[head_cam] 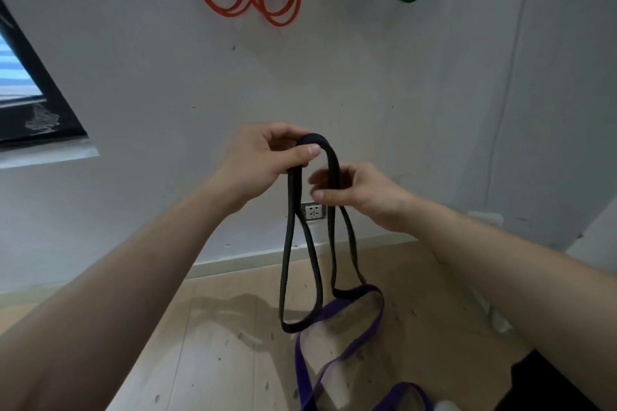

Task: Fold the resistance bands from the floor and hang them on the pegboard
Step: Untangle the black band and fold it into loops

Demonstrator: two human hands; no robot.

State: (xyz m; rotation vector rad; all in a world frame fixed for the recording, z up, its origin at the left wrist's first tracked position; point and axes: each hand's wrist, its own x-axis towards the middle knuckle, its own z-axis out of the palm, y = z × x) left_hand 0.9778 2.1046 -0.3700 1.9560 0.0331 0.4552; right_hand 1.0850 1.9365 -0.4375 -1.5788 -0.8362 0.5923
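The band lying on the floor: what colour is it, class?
The floor band is purple; head view shows it.

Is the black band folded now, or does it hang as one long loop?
Folded: the left hand grips the black band at its top bend, the right hand pinches one strand, and two loops hang below.

I can't make out any writing from here. The black band (pixel 284 260) bears no legible mark. The wall socket (pixel 314 212) is too small to show any lettering.
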